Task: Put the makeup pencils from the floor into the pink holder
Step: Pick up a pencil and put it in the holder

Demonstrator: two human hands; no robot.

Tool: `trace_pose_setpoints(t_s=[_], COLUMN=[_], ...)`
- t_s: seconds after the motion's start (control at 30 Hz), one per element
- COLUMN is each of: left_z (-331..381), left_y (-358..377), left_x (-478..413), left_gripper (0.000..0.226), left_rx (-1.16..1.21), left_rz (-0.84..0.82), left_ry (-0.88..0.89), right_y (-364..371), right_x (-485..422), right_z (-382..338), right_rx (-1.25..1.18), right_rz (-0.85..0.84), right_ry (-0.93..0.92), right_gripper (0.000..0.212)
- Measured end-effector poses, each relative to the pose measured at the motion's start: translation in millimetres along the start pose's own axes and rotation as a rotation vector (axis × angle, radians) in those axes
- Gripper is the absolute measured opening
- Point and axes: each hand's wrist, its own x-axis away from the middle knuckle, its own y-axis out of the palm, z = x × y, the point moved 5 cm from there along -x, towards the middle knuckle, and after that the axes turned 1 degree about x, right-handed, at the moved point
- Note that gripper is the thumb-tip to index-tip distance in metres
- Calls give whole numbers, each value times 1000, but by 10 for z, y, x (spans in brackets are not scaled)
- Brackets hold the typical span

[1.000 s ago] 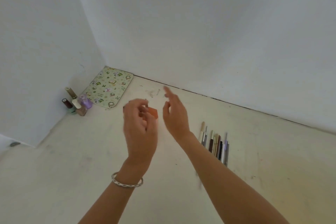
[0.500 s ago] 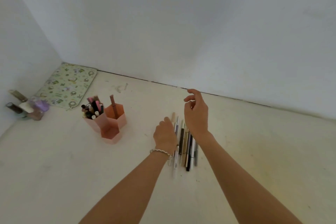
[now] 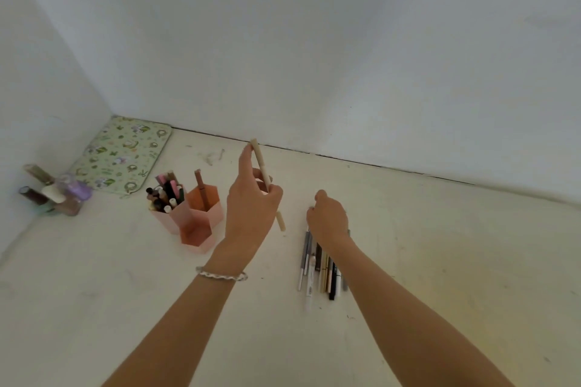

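Note:
My left hand (image 3: 251, 207) is raised above the floor and holds a cream makeup pencil (image 3: 261, 163) nearly upright, just right of the pink holder (image 3: 195, 223). The holder has three hexagonal cups: the left one is packed with several pencils, the back one has one brown pencil (image 3: 201, 188), the front one looks empty. A row of several makeup pencils (image 3: 320, 267) lies on the floor to the right. My right hand (image 3: 328, 220) rests on the far end of that row with fingers curled down; whether it grips one is hidden.
Small nail polish bottles (image 3: 56, 195) stand in the left corner by the wall. A green patterned mat (image 3: 122, 154) lies flat behind them. White walls close the space at the left and back.
My left hand has lifted the cream pencil off the row and moved it left toward the holder. My right hand has dropped onto the pencil row.

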Motion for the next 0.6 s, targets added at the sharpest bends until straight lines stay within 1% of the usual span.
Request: trace_pose_setpoints(t_s=[0.03, 0.07, 0.1, 0.17, 0.27, 0.3, 0.43, 0.5, 0.6], left_z=[23, 32, 36, 35, 74, 96, 147, 169, 232], left_y=[-52, -102, -138, -233, -473, -581, -929, -969, -940], left_x=[24, 45, 70, 95, 17, -30, -212, -227, -162], left_gripper=[94, 103, 107, 99, 78, 73, 62, 63, 63], left_rx=[12, 10, -3, -30, -8, 4, 44, 50, 27], left_rz=[-16, -30, -40, -17, 97, 138, 244, 233, 212], left_ry=[13, 18, 15, 17, 45, 59, 63, 66, 120], right_y=[49, 92, 119, 162, 140, 109, 83, 164, 190], right_x=[-8, -23, -36, -80, -165, -193, -200, -169, -161], right_z=[-21, -48, -63, -91, -74, -77, -142, -168, -222], right_rx=[58, 102, 124, 75, -142, -171, -77, -39, -47], right_rz=[-8, -7, -2, -15, -42, -36, -87, -105, -87], right_ry=[-2, -6, -5, 20, 103, 105, 28, 14, 1], right_gripper=[23, 23, 23, 20, 6, 3, 8, 5, 3])
